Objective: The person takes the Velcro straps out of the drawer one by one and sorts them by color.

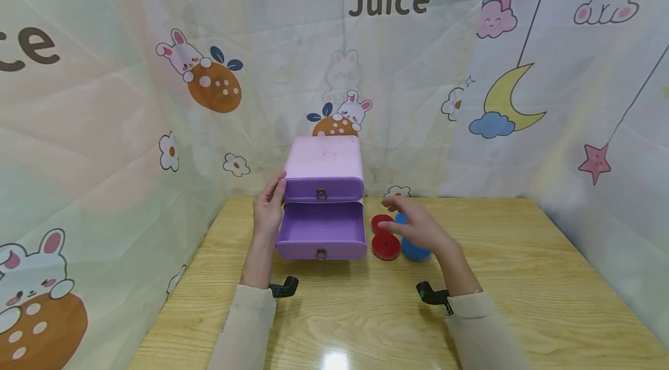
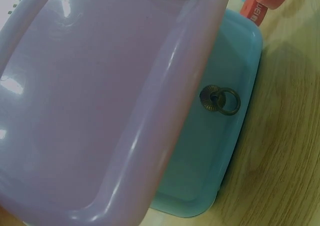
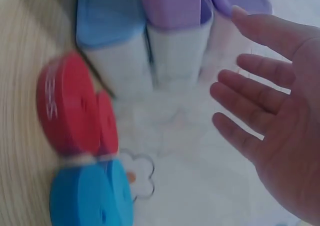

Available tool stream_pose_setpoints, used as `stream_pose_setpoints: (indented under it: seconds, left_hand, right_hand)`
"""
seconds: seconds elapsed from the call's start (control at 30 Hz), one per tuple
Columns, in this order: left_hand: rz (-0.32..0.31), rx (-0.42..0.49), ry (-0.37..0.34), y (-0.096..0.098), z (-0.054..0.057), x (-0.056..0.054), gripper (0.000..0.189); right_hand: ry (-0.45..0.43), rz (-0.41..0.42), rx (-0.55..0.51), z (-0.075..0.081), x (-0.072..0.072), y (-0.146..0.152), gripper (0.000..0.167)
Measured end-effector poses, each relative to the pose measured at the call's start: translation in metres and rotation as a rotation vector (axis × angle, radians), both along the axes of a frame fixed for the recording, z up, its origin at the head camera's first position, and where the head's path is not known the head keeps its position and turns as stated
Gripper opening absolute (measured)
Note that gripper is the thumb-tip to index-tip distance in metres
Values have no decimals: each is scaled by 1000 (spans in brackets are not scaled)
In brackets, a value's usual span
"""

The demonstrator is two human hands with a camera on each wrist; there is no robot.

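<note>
A small cabinet point(image 1: 324, 156) with a pink top stands at the back of the table. Its purple middle drawer point(image 1: 321, 251) is pulled out, and the inside that shows holds nothing. Above it the purple top drawer point(image 1: 300, 190) is closed. A light blue bottom drawer point(image 2: 187, 161) with a brass ring pull shows in the left wrist view. My left hand point(image 1: 268, 212) touches the cabinet's upper left side with fairly straight fingers. My right hand point(image 1: 420, 227) hovers with spread fingers, holding nothing, over red rolls point(image 1: 385, 247) and blue rolls point(image 1: 416, 251), like wound ribbon.
The wooden table point(image 1: 355, 312) runs forward from the cabinet and off to the right. Printed cloth walls point(image 1: 407, 97) rise close behind the cabinet and at both sides. The rolls stand close together just right of the pulled-out drawer.
</note>
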State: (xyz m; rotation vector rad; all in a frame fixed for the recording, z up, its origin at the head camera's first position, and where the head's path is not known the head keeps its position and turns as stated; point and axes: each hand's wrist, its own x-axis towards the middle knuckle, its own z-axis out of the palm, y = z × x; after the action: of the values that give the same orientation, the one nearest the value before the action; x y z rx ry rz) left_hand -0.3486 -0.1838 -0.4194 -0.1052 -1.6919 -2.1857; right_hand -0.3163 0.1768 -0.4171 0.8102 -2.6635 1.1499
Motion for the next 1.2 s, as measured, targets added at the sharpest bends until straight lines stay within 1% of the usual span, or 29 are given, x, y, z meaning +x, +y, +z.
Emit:
stream_pose_setpoints:
  seconds: [0.23, 0.4, 0.57, 0.67, 0.77, 0.87, 1.0, 1.1, 1.2]
  left_hand:
    - [0, 5, -3, 0, -1, 0, 44]
    - [-4, 7, 7, 1, -1, -1, 44]
    - [1, 9, 7, 1, 0, 0, 45]
    - [3, 15, 10, 1, -1, -1, 44]
    - [3, 18, 12, 1, -1, -2, 44]
    - [0, 26, 14, 0, -1, -3, 44]
    - [-2, 38, 14, 0, -1, -3, 43]
    - [2, 39, 13, 0, -1, -3, 43]
    - [0, 35, 12, 0, -1, -2, 42]
  right_hand:
    - [106, 73, -31, 11, 12, -31, 54]
    - [152, 121, -29, 14, 18, -47, 50]
    - [138, 150, 9, 13, 23, -61, 49]
    - [147, 158, 35, 12, 26, -68, 47]
    - [150, 182, 40, 11, 29, -73, 45]
    - [130, 215, 40, 8, 30, -77, 44]
    - [108, 237, 52, 6, 30, -81, 44]
    - [113, 241, 58, 5, 31, -83, 44]
    - [136, 248, 63, 5, 33, -85, 43]
